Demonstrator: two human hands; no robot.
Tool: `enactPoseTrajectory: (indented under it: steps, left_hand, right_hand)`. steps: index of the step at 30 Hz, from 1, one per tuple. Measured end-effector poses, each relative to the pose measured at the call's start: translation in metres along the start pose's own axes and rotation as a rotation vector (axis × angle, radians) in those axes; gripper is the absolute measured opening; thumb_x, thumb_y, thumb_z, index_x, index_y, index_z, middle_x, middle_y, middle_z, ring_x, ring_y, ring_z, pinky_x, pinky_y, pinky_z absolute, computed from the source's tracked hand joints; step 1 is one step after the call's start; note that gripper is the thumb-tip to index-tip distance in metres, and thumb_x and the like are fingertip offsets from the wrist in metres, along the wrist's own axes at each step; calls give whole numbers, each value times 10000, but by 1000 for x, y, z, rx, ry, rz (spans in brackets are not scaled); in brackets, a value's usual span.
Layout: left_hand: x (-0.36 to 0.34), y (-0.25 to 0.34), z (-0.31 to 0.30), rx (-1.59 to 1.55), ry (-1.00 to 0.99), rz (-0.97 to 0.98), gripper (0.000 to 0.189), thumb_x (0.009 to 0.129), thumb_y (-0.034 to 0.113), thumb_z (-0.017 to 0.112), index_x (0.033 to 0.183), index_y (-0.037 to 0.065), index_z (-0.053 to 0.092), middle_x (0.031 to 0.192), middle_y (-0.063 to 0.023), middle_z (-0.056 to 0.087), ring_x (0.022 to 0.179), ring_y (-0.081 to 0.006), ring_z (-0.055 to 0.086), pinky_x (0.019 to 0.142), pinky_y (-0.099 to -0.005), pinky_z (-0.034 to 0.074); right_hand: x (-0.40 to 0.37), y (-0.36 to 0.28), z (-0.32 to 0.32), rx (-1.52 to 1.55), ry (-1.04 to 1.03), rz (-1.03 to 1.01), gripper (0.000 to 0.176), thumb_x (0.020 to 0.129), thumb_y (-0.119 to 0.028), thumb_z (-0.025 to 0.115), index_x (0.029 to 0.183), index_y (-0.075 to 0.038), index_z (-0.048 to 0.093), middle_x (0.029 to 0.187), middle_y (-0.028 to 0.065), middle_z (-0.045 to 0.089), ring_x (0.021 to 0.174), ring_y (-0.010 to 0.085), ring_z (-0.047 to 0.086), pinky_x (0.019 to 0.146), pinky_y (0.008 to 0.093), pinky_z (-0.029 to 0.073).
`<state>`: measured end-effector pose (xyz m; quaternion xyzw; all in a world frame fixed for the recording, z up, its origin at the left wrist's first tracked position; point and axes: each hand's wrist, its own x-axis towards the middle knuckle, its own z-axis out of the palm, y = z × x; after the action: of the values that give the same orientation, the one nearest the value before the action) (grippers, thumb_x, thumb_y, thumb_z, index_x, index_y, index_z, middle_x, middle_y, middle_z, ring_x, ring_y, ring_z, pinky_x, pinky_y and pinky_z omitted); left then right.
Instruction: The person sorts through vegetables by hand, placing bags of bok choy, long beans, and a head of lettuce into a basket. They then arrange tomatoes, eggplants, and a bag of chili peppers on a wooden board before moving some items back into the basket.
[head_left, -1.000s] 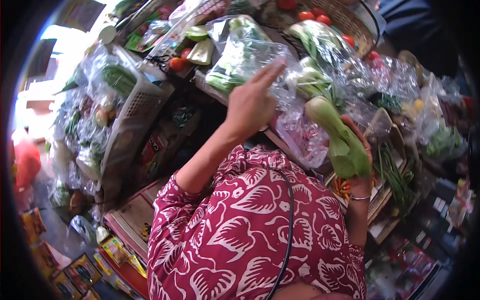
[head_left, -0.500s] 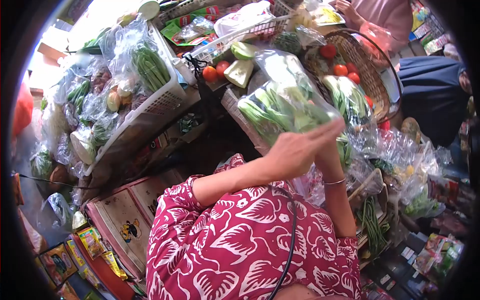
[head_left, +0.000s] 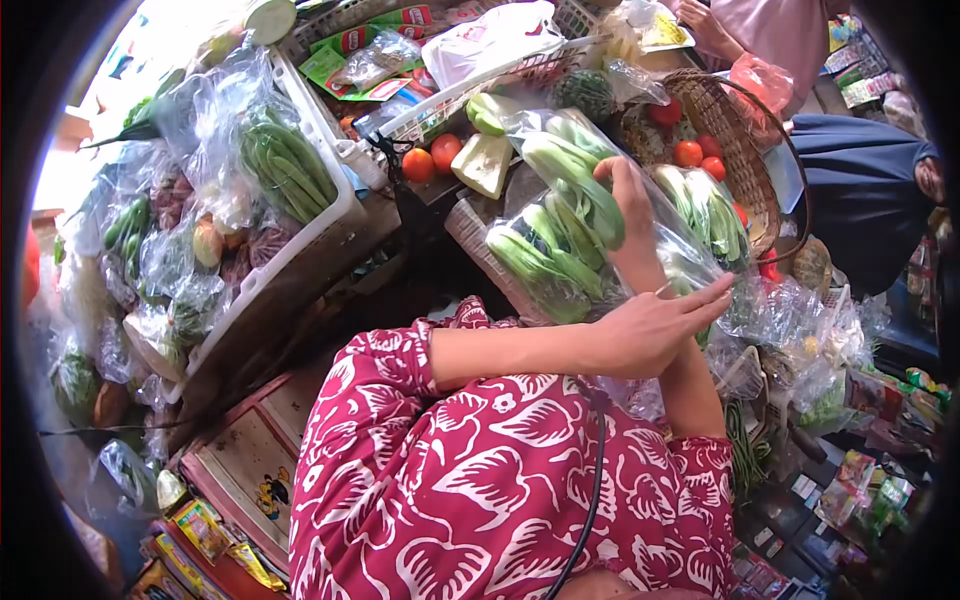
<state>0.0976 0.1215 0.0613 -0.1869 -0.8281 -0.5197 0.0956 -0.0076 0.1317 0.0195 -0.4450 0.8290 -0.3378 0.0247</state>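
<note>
White plastic crate (head_left: 335, 225) likely keeps bagged vegetables (head_left: 285, 165) from spilling; rightward, pak choi (head_left: 570, 175) lies in or on a clear bag (head_left: 683, 240), the right hand (head_left: 632, 215) curled against it (gripping or not, I cannot tell); the left hand (head_left: 655, 330), empty, fingers straight, crosses that forearm (head_left: 690, 390).

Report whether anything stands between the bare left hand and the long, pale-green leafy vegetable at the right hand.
Yes: seen from above, the right hand lies between the left hand and the vegetable. Clear, thin plastic shows beside the right hand.
</note>
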Motion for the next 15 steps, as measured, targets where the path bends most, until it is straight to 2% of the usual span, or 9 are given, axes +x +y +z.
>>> enactPoseTrajectory:
  steps: [3,4,5,7,8,9,11,13,15]
  left_hand:
    - [0,-9,-7,-63,-87,-22,796,645,-53,496,1386,37,218,1477,-122,137,754,-324,597,596,-385,470]
    - [-1,-18,-7,-199,19,97,771,651,-56,497,1376,50,256,1473,-122,158,750,-314,598,595,-378,470]
    - [-1,-26,-11,-336,123,215,746,658,-59,497,1366,62,294,1468,-122,180,746,-305,599,594,-371,470]
    - [-5,-32,-70,-267,18,245,593,673,-14,564,1250,103,487,1307,-143,463,813,-253,621,691,-350,488]
    - [-8,-42,-92,-216,57,80,578,651,3,609,1216,79,510,1235,-134,528,835,-246,628,759,-332,493]
    - [-8,-61,-110,-26,98,-52,645,626,1,644,1244,72,476,1248,-142,509,928,-264,606,843,-334,474]
    - [-4,-97,-130,381,182,-48,926,607,182,739,1390,110,250,1405,-147,309,1291,-314,304,1040,-424,287]
    - [-6,-139,-116,566,130,-188,944,615,260,754,1389,117,233,1388,-129,337,1278,-344,311,1031,-507,247]
    - [2,-173,-109,404,247,-70,825,642,242,742,1347,103,336,1282,-144,471,1222,-333,402,1006,-460,308]
  right_hand:
    - [15,-6,-5,-111,53,-32,272,768,-258,583,884,-42,465,811,152,509,778,351,509,710,371,409]
    - [-8,69,26,-422,193,-202,276,771,-270,585,894,-41,493,814,124,550,775,287,541,719,359,420]
    - [-2,62,18,-426,200,-188,276,771,-270,585,894,-41,493,814,124,550,775,287,541,719,359,420]
    - [18,39,-12,173,-232,497,280,779,-257,603,924,-34,517,882,92,587,818,206,558,745,336,434]
    - [-4,105,2,-273,-119,-14,325,784,-244,619,1003,-16,543,978,81,608,904,170,562,814,318,438]
    - [10,81,-29,76,-295,-156,400,780,-237,638,1089,0,543,1046,102,603,960,190,563,866,309,427]
    - [19,119,-35,-111,-235,-239,462,804,-267,614,1162,9,520,1102,101,591,1000,184,554,897,307,413]
    - [43,71,-63,-13,-431,53,428,877,-246,502,1238,-18,473,1137,68,577,1027,178,538,875,242,416]
    - [57,44,-93,-49,-347,-50,405,887,-225,489,1239,-23,480,1138,77,576,1030,185,542,889,255,413]
